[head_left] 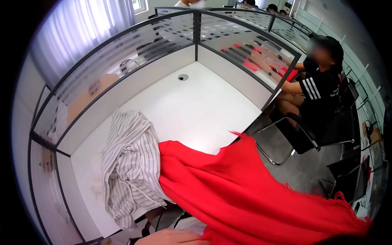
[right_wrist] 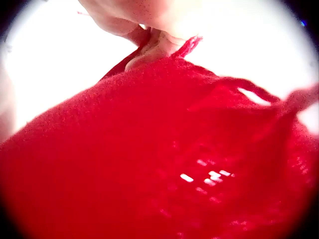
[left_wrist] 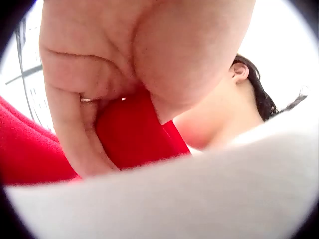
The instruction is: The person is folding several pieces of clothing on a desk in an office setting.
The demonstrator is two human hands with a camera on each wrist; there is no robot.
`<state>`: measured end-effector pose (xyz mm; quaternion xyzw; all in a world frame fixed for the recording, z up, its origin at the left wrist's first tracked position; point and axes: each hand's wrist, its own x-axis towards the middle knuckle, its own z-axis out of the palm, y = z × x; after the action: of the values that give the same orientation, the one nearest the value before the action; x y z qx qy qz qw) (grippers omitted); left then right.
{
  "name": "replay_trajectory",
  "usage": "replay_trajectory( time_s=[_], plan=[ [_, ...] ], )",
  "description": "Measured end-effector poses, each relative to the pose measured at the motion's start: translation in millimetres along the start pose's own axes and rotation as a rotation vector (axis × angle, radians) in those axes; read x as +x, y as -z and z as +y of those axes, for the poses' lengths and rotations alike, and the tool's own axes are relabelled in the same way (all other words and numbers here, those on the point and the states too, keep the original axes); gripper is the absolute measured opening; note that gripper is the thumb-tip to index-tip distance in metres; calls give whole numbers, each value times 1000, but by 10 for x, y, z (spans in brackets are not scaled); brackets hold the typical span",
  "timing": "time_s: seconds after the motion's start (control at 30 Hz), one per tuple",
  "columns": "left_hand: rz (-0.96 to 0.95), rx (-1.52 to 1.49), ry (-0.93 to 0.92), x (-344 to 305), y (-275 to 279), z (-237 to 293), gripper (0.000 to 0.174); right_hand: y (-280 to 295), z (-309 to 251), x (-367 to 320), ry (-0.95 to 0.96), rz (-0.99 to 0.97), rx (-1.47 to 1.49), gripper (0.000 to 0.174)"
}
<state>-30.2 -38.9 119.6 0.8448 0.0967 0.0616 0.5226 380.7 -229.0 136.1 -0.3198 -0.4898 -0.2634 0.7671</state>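
Observation:
A long red scarf (head_left: 228, 179) with fringed ends stretches from the desk across to the lower right in the head view. My left hand (head_left: 173, 237) is at the bottom edge of that view, close to my body. In the left wrist view my left hand (left_wrist: 99, 55) grips the scarf (left_wrist: 132, 132), red cloth between thumb and fingers. My right hand (right_wrist: 154, 42) pinches the upper edge of the scarf (right_wrist: 124, 144) near its fringe in the right wrist view; the cloth hangs below. The head view does not show my right hand.
A crumpled striped shirt (head_left: 132, 167) lies on the left of the white desk (head_left: 175, 106), beside the scarf. Partition panels (head_left: 232, 77) enclose the desk at the back. A seated person (head_left: 320, 81) and a metal-framed chair (head_left: 302, 139) are on the right.

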Motion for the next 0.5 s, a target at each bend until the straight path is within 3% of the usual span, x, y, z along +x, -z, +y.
replay_trajectory(
  time_s=[0.17, 0.2, 0.23, 0.3, 0.33, 0.4, 0.43, 0.47, 0.5],
  plan=[
    [-136, -31, -150, 473, -2, -95, 52, -11, -207, 231, 121, -13, -164, 47],
    [-246, -15, -127, 512, -4, -196, 63, 15, -237, 266, 141, -16, -186, 47],
    [-236, -72, -80, 544, 30, -246, 60, 12, -250, 294, 155, -18, -208, 47],
    [-377, -62, 210, 640, 126, -323, 57, 13, -216, 340, 173, -40, -260, 48],
    [-256, 23, 210, 651, 98, -395, 51, 25, -169, 342, 176, -54, -302, 48],
    [-207, 251, 290, 765, 215, -477, 44, 45, 6, 430, 183, -185, -512, 48],
    [-132, -136, 430, 841, 381, -488, 40, 43, 131, 482, 230, -311, -716, 48],
    [-4, -441, 409, 921, 573, -514, 35, -4, 316, 595, 285, -474, -908, 48],
    [227, -326, 222, 982, 786, -547, 32, -51, 502, 690, 255, -552, -931, 48]
  ],
)
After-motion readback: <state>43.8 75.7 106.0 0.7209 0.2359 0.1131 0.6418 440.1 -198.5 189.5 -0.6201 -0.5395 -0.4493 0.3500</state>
